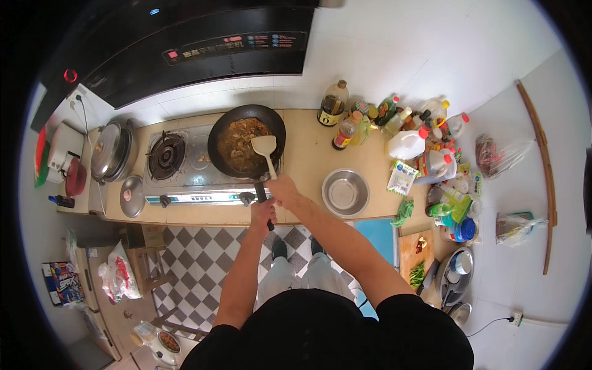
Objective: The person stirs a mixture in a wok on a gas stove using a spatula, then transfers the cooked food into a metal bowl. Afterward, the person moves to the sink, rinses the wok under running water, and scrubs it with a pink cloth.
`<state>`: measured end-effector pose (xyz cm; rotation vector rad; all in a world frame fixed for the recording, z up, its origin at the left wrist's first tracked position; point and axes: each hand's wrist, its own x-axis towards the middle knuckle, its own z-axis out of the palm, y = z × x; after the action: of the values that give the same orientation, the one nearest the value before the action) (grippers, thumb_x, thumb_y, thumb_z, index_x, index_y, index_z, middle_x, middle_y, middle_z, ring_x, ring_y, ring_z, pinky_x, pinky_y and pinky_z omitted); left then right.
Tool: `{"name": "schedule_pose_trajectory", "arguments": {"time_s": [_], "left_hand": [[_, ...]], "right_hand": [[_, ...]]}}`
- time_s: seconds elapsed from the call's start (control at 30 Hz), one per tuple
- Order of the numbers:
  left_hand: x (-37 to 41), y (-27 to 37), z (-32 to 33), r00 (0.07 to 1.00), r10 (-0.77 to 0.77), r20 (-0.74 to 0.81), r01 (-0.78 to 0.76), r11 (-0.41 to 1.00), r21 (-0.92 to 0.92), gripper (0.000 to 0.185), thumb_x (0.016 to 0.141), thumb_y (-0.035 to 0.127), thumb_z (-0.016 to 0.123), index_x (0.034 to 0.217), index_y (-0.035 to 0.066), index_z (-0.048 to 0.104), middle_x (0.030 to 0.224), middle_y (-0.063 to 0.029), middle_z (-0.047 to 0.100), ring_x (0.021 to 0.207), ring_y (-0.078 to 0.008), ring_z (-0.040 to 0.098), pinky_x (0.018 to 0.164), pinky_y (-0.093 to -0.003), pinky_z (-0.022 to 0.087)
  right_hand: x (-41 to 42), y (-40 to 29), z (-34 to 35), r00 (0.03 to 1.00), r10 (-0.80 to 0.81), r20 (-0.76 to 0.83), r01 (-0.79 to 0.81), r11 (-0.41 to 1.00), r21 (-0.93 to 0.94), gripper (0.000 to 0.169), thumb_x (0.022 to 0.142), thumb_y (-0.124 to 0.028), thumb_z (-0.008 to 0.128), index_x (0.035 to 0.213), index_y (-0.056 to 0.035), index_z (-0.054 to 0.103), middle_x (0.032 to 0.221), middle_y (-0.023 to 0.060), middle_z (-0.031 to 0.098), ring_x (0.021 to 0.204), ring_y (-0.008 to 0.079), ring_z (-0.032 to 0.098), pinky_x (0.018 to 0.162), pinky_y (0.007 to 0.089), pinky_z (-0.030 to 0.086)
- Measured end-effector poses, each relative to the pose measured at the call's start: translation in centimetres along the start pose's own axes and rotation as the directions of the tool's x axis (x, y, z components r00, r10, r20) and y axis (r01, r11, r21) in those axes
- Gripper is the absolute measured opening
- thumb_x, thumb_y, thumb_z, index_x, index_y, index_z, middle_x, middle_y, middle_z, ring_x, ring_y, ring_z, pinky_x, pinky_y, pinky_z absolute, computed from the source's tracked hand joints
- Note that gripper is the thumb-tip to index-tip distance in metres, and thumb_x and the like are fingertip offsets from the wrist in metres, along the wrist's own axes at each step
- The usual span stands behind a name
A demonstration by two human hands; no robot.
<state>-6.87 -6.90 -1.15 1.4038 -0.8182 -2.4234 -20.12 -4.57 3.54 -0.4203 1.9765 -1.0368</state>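
My left hand [262, 214] grips the black handle [260, 190] of a dark wok [227, 121], which sits over the right side of a two-burner gas stove [199, 143]. In the wok lies brown food in sauce [240, 143], apparently pieces of meat. My right hand [283, 190] is closed around the handle of a pale spatula [264, 144]; its broad blade is over the food at the wok's right side. Both hands are close together at the counter's front. An empty stainless steel bowl [345, 192] stands on the counter to their right.
Bottles and jugs [407, 144] crowd the right corner. Beyond the bare left burner [166, 156] stand a lidded pot [111, 152] and a loose lid [132, 196]. A cutting board [413, 247] with chopped greens [417, 274] and a knife [430, 274] lies at right. Overhead hangs a black range hood [208, 51].
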Motion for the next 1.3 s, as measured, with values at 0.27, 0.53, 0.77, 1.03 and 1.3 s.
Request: {"name": "schedule_pose_trajectory", "arguments": {"time_s": [0.27, 0.53, 0.77, 1.03, 1.3], "left_hand": [[-6.6, 0.2, -3.9, 0.965, 0.251, -0.073, -0.178, 0.834, 0.523, 0.012, 0.086, 0.009, 0.057, 0.085, -0.002, 0.054, 0.057, -0.0085, 0.054, 0.038, -0.0191, 0.050, 0.036, -0.0355, 0.040], [-15.0, 2.1, -4.5, 0.981, 0.158, 0.112, -0.190, 0.673, 0.715, 0.017, 0.088, 0.013, 0.059, 0.087, -0.002, 0.052, 0.059, -0.0092, 0.054, 0.041, -0.0201, 0.055, 0.039, -0.0367, 0.046], [-17.3, -1.7, -2.3, 0.988, 0.047, 0.144, -0.148, 0.495, 0.856, 0.023, 0.088, 0.018, 0.061, 0.092, -0.004, 0.054, 0.061, -0.0121, 0.058, 0.043, -0.0235, 0.058, 0.040, -0.0378, 0.048], [-20.8, -6.9, 2.3, 0.987, 0.130, 0.092, -0.140, 0.438, 0.888, 0.026, 0.089, 0.021, 0.062, 0.097, -0.003, 0.056, 0.066, -0.0148, 0.061, 0.045, -0.0247, 0.061, 0.041, -0.0379, 0.049], [-21.9, -9.3, 6.5, 0.982, 0.157, 0.106, -0.177, 0.562, 0.808, 0.019, 0.088, 0.017, 0.058, 0.089, -0.001, 0.053, 0.062, -0.0089, 0.055, 0.041, -0.0200, 0.053, 0.037, -0.0364, 0.043]], "right_hand": [[-4.6, -12.5, -13.7, 0.921, -0.354, 0.161, 0.317, 0.442, -0.839, 0.031, 0.081, -0.024, 0.065, 0.087, 0.0059, 0.070, 0.094, 0.0293, 0.070, 0.091, 0.0459, 0.069, 0.081, 0.0517, 0.056], [-14.8, -9.6, -19.3, 0.968, -0.231, 0.102, 0.179, 0.341, -0.923, 0.041, 0.081, -0.038, 0.071, 0.078, 0.0026, 0.072, 0.080, 0.0270, 0.069, 0.077, 0.0441, 0.069, 0.073, 0.0489, 0.055], [-17.1, 0.8, -18.6, 0.976, -0.194, -0.095, 0.085, 0.750, -0.655, 0.041, 0.085, -0.040, 0.071, 0.080, 0.0005, 0.072, 0.077, 0.0263, 0.067, 0.083, 0.0440, 0.066, 0.077, 0.0496, 0.053], [-20.3, 8.3, -19.0, 0.963, -0.223, -0.150, 0.140, 0.893, -0.428, 0.038, 0.089, -0.037, 0.069, 0.082, 0.0001, 0.071, 0.072, 0.0226, 0.066, 0.070, 0.0405, 0.066, 0.064, 0.0474, 0.050], [-23.8, 13.0, -22.8, 0.940, -0.288, -0.185, 0.197, 0.897, -0.395, 0.038, 0.089, -0.037, 0.070, 0.081, 0.0009, 0.069, 0.069, 0.0223, 0.065, 0.065, 0.0383, 0.063, 0.061, 0.0450, 0.048]]}}
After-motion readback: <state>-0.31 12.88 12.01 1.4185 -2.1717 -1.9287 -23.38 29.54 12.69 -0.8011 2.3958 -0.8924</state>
